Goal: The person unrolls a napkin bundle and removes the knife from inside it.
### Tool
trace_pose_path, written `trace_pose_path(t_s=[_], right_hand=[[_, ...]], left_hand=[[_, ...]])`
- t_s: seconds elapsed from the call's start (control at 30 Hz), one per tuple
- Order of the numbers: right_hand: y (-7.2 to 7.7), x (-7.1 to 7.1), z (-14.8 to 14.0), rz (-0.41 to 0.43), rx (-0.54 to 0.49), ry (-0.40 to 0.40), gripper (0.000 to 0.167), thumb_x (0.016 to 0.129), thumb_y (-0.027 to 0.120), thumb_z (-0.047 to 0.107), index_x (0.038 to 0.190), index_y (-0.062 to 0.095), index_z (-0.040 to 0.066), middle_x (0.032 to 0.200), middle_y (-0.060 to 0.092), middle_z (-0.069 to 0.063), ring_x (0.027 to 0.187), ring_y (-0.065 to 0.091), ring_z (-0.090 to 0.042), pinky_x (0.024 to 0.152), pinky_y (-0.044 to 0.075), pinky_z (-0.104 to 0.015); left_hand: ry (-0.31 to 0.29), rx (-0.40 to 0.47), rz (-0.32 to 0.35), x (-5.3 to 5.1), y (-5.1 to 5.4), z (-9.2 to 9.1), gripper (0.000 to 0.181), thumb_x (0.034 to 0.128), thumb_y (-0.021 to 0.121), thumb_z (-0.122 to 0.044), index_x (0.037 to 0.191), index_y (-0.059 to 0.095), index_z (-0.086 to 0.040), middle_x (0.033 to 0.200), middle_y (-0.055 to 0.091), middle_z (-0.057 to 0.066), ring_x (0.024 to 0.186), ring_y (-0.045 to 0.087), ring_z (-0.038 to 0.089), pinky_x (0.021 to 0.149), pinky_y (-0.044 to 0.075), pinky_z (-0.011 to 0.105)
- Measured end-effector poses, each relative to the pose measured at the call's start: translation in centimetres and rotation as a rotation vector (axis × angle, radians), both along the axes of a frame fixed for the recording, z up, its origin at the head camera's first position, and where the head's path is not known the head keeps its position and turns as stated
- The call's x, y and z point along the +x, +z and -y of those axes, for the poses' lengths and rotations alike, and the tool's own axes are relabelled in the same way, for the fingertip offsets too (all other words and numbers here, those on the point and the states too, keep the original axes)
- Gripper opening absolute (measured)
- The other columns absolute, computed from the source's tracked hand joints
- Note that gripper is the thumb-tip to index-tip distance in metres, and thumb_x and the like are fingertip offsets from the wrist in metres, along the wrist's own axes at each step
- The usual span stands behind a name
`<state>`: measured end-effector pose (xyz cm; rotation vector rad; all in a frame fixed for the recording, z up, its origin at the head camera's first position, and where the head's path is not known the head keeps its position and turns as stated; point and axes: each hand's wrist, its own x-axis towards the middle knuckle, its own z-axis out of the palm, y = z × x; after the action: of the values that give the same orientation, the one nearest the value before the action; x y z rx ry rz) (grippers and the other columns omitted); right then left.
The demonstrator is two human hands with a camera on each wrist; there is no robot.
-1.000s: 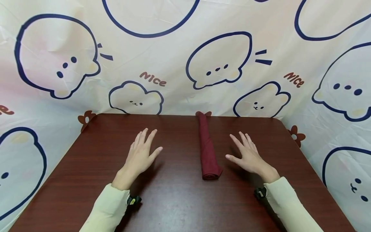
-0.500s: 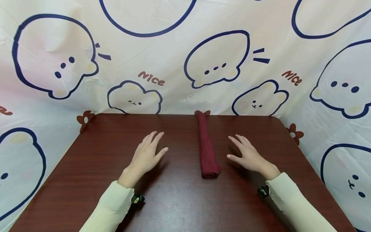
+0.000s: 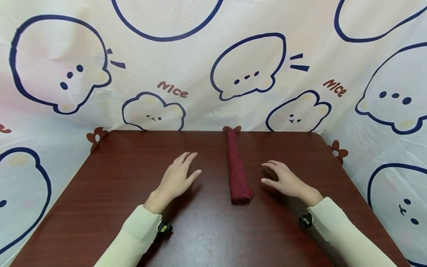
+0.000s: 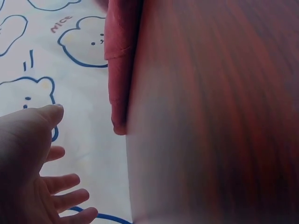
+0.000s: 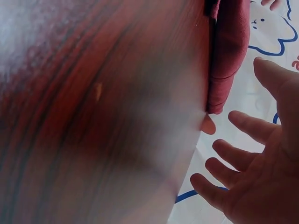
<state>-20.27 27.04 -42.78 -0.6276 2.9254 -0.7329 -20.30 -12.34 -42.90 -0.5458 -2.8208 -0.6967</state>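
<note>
A dark red cloth [image 3: 238,170], rolled into a long tube, lies on the brown table [image 3: 207,233], stretching from the back edge toward the middle. Its near end shows the spiral of the roll. To its left my left hand [image 3: 175,178] hovers above the table, fingers spread and relaxed, apart from the cloth. On the other side my right hand [image 3: 287,180] is held over the table with fingers slightly bent, touching nothing. Both wrist views show the rolled cloth [image 4: 122,65] beyond the fingers; in the right wrist view the cloth [image 5: 230,51] stands past the thumb.
A pale curtain [image 3: 197,74] printed with blue-outlined cartoon figures surrounds the table at the back and sides. Dark bands with small devices sit at the left wrist [image 3: 164,227] and right wrist [image 3: 305,220].
My left hand has moved right, closer to the rolled cloth. The right hand's fingers have bent a little more while it stays nearly in place. The cloth lies as before.
</note>
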Motion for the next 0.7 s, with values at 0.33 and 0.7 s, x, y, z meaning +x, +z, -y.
trace_pose_path(t_s=[0.33, 0.7], right_hand=[[-0.1, 0.0, 0.1, 0.022, -0.059, 0.043, 0.058, 0.096, 0.068, 0.038, 0.140, 0.055, 0.004, 0.144, 0.054, -0.020, 0.136, 0.047, -0.041, 0.112, 0.036, -0.064], [-0.5, 0.4, 0.2, 0.055, -0.146, 0.073, 0.053, 0.097, 0.069, 0.033, 0.139, 0.056, 0.003, 0.138, 0.062, -0.016, 0.128, 0.058, -0.035, 0.105, 0.045, -0.058]], left_hand=[[-0.024, -0.004, 0.045, 0.1, -0.4, -1.0, 0.060, 0.1011, 0.059, -0.042, 0.153, 0.043, -0.016, 0.153, 0.046, 0.017, 0.140, 0.047, 0.038, 0.106, 0.043, 0.063], [-0.069, -0.013, 0.065, -0.1, -0.6, -3.0, 0.058, 0.1016, 0.058, -0.043, 0.152, 0.043, -0.019, 0.153, 0.047, 0.012, 0.140, 0.048, 0.034, 0.105, 0.046, 0.060]])
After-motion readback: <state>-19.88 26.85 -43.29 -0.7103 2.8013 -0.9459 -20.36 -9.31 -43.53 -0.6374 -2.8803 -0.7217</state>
